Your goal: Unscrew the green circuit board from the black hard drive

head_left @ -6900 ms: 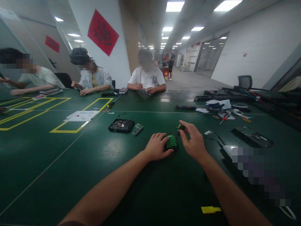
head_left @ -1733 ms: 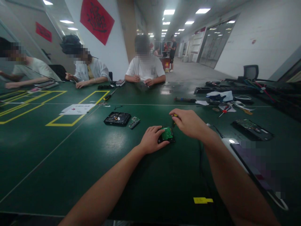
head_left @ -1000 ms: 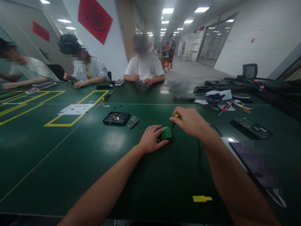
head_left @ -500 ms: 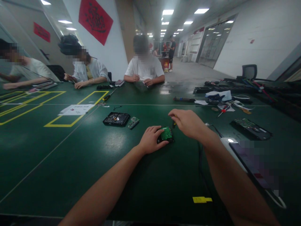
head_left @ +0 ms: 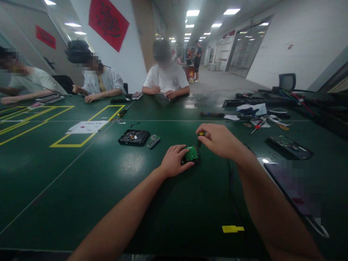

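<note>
Green circuit board: rigid and faintly glossy, it made up the upper face of a black-cased drive; its finer parts were too blurred for me to read.
Drive's place: flat on the tabletop, under the left hand and just short of the right.
Left hand: grasping the drive from its left side, thumb along the near edge, fingers spread over the casing and onto the board.
Right hand: fingertips pinched round a slim tool, yellow-banded and dark; I could not tell whether its tip met the drive.
Weight and feel: I judged the drive dense for its size and stiff, with little give anywhere.
Fragile spots: the board's face, I thought, would scratch or crack first.
Best hold: I favoured the casing's side walls, with pressure kept off the components.
Footing: the smooth green surface shone under the lamps, so I expected a lightly held drive to skate.
Black casing: a shallow rectangular shell to the left, its face hollowed in curves.
Loose board: thin, narrow, studded, just beside that shell.
Yellow tag: flat, stepped at one end, near the front edge.
</note>
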The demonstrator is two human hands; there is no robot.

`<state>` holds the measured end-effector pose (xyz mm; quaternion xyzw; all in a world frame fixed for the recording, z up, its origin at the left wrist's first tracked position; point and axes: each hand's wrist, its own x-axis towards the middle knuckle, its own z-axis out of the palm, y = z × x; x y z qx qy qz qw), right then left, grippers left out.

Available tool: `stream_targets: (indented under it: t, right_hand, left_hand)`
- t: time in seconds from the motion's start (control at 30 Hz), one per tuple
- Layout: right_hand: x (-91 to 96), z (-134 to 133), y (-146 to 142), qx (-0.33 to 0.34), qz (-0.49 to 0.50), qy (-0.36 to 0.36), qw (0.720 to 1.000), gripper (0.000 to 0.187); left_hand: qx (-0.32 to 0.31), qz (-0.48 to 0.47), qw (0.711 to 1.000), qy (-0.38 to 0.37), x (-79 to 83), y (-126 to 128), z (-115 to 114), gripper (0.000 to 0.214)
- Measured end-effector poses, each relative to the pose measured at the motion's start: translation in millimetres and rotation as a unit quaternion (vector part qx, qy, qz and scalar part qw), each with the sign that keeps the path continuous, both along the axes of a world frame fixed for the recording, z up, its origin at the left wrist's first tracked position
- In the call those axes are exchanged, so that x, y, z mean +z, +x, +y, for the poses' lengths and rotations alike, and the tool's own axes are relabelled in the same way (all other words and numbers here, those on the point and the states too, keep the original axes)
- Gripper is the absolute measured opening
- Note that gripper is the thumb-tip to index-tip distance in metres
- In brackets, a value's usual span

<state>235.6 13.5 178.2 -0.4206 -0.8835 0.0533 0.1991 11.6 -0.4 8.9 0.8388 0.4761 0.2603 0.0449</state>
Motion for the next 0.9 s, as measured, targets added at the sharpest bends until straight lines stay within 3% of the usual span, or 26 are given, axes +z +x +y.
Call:
stream_targets:
  t: [0.13,0.43,0.63,0.9]
  right_hand:
    - [-1.4,-0.6,-1.8,0.005,-0.012,0.005,1.000,0.009]
    - [-5.0,0.0,-9.9,-0.056,0.009,0.001,0.998,0.009]
    - [-3.0,0.2,-9.3,-0.016,-0.012,0.015,1.000,0.008]
    - [-7.3,2.7,-7.7,-0.042,0.006,-0.004,0.999,0.016]
  left_hand:
    - [-0.003,0.002,1.000,0.002,-0.6,0.0,0.2,0.068]
    - [-0.003,0.002,1.000,0.007,-1.9,-0.1,0.6,0.068]
    - [-0.003,0.009,1.000,0.008,-1.2,0.3,0.6,0.068]
    - [-0.008,0.007,1.000,0.008,-5.8,-1.2,3.1,0.068]
